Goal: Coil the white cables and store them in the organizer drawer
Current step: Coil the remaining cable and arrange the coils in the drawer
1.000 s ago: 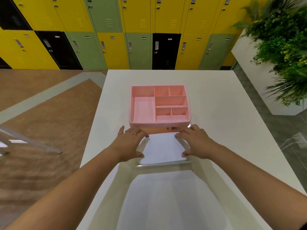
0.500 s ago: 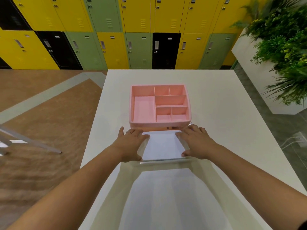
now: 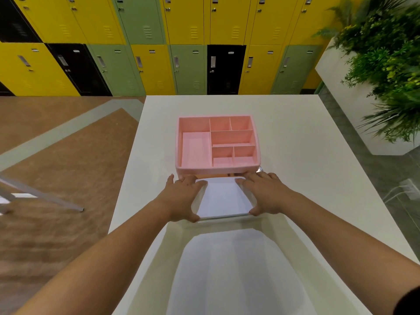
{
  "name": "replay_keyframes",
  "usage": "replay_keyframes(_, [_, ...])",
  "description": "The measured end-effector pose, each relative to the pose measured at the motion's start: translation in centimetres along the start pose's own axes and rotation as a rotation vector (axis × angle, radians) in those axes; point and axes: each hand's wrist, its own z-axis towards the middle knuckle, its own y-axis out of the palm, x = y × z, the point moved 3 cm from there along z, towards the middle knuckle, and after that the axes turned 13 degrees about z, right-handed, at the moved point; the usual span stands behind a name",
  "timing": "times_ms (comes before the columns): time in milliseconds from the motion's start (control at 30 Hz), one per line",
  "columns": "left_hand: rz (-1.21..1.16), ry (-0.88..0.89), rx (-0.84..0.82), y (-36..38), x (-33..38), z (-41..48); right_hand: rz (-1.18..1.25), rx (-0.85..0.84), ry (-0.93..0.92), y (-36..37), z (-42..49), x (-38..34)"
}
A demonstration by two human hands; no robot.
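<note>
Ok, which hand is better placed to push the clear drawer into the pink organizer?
Nearly equal: the left hand and right hand each grip one side of the clear drawer, thumbs at its front rim. I lean left: its thumb seems wrapped further round the front corner.

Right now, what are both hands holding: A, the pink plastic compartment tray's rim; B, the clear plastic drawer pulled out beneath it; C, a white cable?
B: the left hand and right hand grip opposite sides of the clear plastic drawer, in front of the pink plastic compartment tray.
</note>
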Motion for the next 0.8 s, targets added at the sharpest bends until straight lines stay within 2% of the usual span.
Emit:
replay_keyframes(400, [0.029,0.025,0.007,0.2,-0.2,-0.5,0.087,-0.001,0.026,0.5,-1.0,0.1])
replay_keyframes(633, [-0.009,0.027,0.018,0.0,-0.5,-0.9,0.091,0.088,-0.018,0.6,-1.0,0.4])
replay_keyframes(800, [0.011,0.039,0.04,-0.2,-0.4,-1.3,0.226,0.058,0.013,0.4,-0.9,0.4])
